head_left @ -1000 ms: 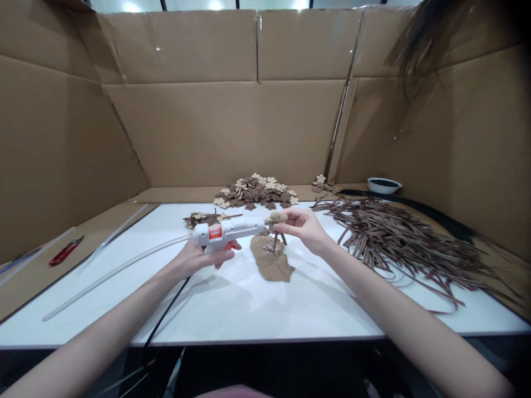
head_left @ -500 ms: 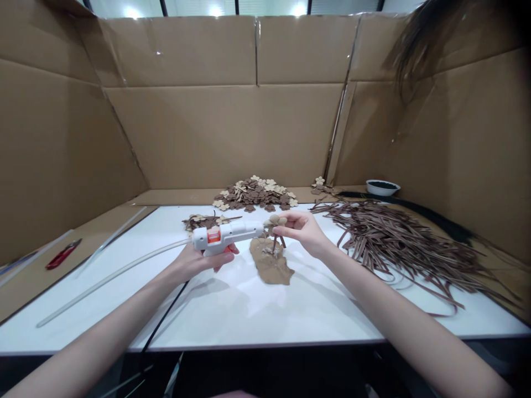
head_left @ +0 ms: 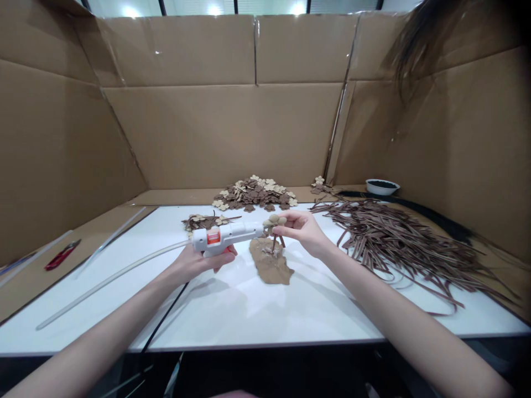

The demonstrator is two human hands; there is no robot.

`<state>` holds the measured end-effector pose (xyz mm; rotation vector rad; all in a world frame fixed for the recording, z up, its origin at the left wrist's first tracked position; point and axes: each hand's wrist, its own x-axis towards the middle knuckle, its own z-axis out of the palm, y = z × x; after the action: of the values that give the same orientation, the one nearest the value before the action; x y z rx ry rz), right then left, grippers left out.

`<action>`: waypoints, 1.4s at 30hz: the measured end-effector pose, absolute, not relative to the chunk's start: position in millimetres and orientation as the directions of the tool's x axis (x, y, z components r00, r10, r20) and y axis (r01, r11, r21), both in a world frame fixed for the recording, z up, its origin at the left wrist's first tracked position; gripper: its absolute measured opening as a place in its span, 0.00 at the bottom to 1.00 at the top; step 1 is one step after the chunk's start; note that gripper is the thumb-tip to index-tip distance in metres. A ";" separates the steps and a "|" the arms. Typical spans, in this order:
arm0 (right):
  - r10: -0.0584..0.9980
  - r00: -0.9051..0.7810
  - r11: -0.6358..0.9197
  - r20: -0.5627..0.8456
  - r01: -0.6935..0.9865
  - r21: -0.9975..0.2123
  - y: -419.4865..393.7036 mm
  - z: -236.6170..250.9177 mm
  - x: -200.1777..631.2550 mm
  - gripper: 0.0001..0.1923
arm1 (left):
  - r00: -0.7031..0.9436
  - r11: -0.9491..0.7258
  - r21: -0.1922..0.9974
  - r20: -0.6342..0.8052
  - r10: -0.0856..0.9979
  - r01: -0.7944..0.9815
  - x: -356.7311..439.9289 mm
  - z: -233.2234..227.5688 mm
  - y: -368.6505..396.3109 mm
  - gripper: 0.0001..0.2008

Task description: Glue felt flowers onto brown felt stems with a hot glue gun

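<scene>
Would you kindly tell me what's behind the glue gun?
Behind the gun, a small heap of flowers and strips shows on the table, with a larger flower pile farther back. Whatever the gun covers cannot be seen.

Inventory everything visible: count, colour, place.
glue gun: 1, white and orange, centre
glue stick: 1, translucent, gun's rear
flower: 1, beige, at gun's tip
strips: 2, brown, below flower
scrap: 1, tan, centre
flower piles: 3, beige and brown, rear
strip heap: uncounted, brown, right
bowl: 1, white, back right
strands: uncounted, black, right
tool: 1, red, left
sticks: 2+, pale, left
cable: 1, black, front
tabletop: 1, white, centre
cardboard walls: 3, brown, around
lights: 3, white, top
hair: strands, dark, right
left hand: 1, gripping gun
right hand: 1, pinching flower
</scene>
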<state>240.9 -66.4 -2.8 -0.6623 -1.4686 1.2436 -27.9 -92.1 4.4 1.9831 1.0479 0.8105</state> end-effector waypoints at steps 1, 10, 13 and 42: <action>0.886 -0.295 0.308 0.358 -0.205 -0.929 -66.5 -2.7 240.8 0.16 | 0.470 -0.395 0.829 0.187 0.863 0.396 -28.2 4.7 -92.3 0.14; 0.884 -0.297 0.306 0.361 -0.217 -0.927 -67.1 -2.5 240.2 0.15 | 0.505 -0.418 0.817 0.186 0.843 0.397 -28.7 7.7 -92.7 0.13; 0.884 -0.298 0.306 0.362 -0.217 -0.927 -66.8 -2.8 240.2 0.15 | 0.507 -0.424 0.814 0.192 0.841 0.396 -28.6 7.4 -93.0 0.13; 0.886 -0.296 0.293 0.357 -0.240 -0.926 -66.2 -2.5 239.8 0.13 | 0.464 -0.392 0.804 0.166 0.870 0.448 -27.9 9.6 -96.1 0.13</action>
<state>239.8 -66.2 -2.5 -0.6383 -1.4436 1.2684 -27.9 -96.1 9.6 2.0143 1.0939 0.7724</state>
